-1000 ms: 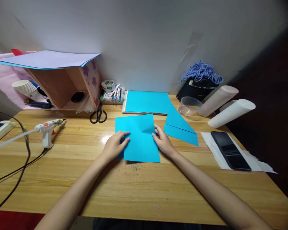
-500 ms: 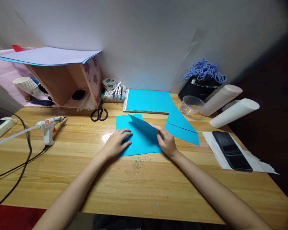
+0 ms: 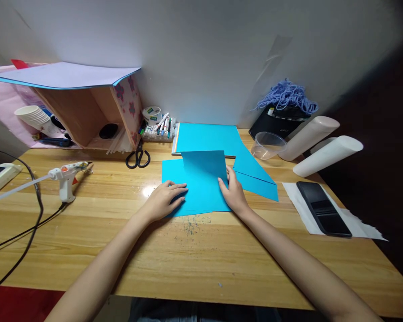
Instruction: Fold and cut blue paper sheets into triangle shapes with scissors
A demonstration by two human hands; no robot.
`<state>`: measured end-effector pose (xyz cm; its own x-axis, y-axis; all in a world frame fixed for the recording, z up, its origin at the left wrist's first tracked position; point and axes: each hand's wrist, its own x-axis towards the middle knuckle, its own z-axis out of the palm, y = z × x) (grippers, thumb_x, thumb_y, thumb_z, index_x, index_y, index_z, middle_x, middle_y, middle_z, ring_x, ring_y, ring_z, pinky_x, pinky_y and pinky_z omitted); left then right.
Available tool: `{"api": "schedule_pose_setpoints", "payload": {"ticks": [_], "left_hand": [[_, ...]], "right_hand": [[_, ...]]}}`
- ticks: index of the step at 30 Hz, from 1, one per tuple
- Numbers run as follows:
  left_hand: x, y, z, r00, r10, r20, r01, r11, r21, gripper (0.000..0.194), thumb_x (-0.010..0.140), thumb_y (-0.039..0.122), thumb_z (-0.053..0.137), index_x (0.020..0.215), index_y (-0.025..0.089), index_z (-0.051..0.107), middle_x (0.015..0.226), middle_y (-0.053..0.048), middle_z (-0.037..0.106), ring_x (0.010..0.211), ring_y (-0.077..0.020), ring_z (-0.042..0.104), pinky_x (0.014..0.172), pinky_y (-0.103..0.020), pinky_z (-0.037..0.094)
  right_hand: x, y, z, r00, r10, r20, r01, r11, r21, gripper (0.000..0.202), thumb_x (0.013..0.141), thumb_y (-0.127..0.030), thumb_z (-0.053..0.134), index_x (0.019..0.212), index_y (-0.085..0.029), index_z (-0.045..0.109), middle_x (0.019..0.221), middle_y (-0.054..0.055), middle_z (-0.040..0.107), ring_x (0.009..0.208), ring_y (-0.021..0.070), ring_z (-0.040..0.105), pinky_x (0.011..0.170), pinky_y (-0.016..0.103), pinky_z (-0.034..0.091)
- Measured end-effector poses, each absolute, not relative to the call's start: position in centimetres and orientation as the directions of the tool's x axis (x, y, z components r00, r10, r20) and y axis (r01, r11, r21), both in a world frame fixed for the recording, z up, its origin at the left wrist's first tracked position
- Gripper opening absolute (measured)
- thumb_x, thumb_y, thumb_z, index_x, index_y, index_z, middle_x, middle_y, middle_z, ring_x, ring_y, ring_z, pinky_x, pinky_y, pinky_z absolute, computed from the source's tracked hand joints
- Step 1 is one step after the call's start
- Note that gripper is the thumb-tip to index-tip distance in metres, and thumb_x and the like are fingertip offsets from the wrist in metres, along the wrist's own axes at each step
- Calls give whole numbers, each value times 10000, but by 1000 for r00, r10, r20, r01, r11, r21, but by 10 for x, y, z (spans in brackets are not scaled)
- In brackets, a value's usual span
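Note:
A blue sheet of paper [image 3: 204, 179] lies before me on the wooden table, its far part raised off the surface. Under it, at the left, shows another blue piece [image 3: 172, 169]. My left hand [image 3: 164, 199] rests on the left side of the blue paper with its fingers spread. At the right edge, my right hand [image 3: 234, 191] grips the raised sheet between thumb and fingers. Close by on the right lies a cut blue piece [image 3: 253, 176] with a slit across it. Dark specks are scattered in front of the paper.
Behind stands a stack of coloured paper [image 3: 204, 136], with markers [image 3: 159, 127] and black scissors [image 3: 138, 158] to its left. A glue gun [image 3: 67, 179] and an open box [image 3: 87, 107] are further left. On the right are a clear cup [image 3: 269, 145], white rolls [image 3: 329, 156] and a phone [image 3: 323, 208].
My right hand has turned, and the raised sheet now stands more squarely, its far edge higher. My left hand has stayed almost in place.

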<state>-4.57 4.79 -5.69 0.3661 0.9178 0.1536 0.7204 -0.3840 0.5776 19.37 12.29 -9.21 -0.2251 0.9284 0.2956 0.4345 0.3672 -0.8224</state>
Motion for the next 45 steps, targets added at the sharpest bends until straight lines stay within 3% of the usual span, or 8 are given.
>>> {"api": "schedule_pose_setpoints", "payload": {"ticks": [6,9,12,17,20,24,30,45], "left_hand": [[-44,47,-54,270,924,270,684,-381,622,368,830,273,473,1198,273,489,1279,-28,456,1147,-228,406,994,-410,284],[-44,47,-57,301,924,236,729,-382,568,434,846,299,446,1275,256,395,1335,-34,386,1209,-218,355,1028,-396,266],[-44,47,-62,361,917,167,789,-396,470,481,848,346,441,1306,236,344,1362,-36,346,1255,-214,286,1050,-405,243],[-45,48,-66,392,912,119,834,-407,373,483,846,398,440,1293,231,364,1369,-35,333,1275,-211,245,1051,-404,245],[-46,48,-66,388,913,124,835,-405,372,477,847,405,436,1286,231,374,1369,-37,333,1271,-212,254,1046,-406,251],[-46,48,-66,387,913,128,830,-406,382,470,842,393,449,1279,233,383,1364,-38,341,1261,-214,273,1038,-408,261],[-46,48,-67,384,914,129,829,-403,387,476,836,393,463,1277,235,384,1364,-41,342,1244,-206,305,1034,-392,269],[-44,47,-69,280,940,193,828,-339,447,501,793,416,519,1206,175,367,1261,-103,417,1187,-221,377,991,-383,342]], "right_hand": [[200,139,-100,-309,947,84,120,127,-985,401,775,-353,540,1135,-196,459,1088,94,587,957,256,572,791,392,479],[200,140,-100,-322,945,57,98,93,-991,391,756,-346,544,1103,-178,478,1016,85,618,882,244,598,749,371,491],[199,136,-99,-265,955,131,291,209,-934,349,752,-298,525,1075,-167,519,1036,80,606,921,240,577,797,363,460],[195,127,-94,-309,891,332,544,452,-707,318,786,-230,456,1083,-171,553,1066,86,582,984,249,527,864,393,411],[194,121,-85,-466,786,405,503,612,-610,380,805,-162,406,1169,-205,507,1159,57,540,1068,225,480,922,389,375],[192,114,-75,-625,681,382,464,718,-519,588,750,-51,385,1292,-281,376,1320,-13,397,1172,197,397,982,384,332],[193,117,-77,-590,687,424,495,723,-482,688,742,7,340,1363,-270,235,1366,-20,325,1215,171,349,1010,360,317],[193,115,-80,-761,551,342,385,808,-445,461,819,-58,385,1231,-252,456,1332,9,385,1206,189,353,1003,407,325]]}}
